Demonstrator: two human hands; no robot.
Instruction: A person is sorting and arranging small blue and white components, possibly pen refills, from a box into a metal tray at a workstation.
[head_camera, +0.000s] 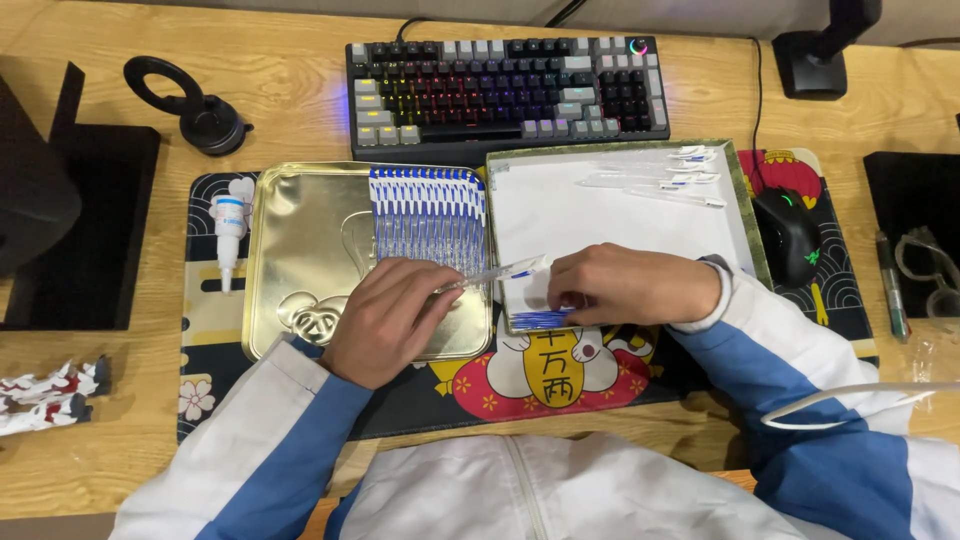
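Now left hand (385, 320) pinches a slim clear plastic pen (490, 275) over a glossy gold tin (300, 240).

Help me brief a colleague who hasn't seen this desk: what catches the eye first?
The neat row of blue-and-white pens in the gold tin tray at centre stands out. Just below it, the left hand holds one clear pen, while the right hand rests on the white-lined tray. Behind them glows a backlit keyboard.

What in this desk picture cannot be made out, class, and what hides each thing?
- Head view: left hand covers the clear pen's lower end.
- Right hand hides what its fingers pinch.
- Gold tray: embossed pattern partly under the left hand.
- Glasses cut by the right edge.
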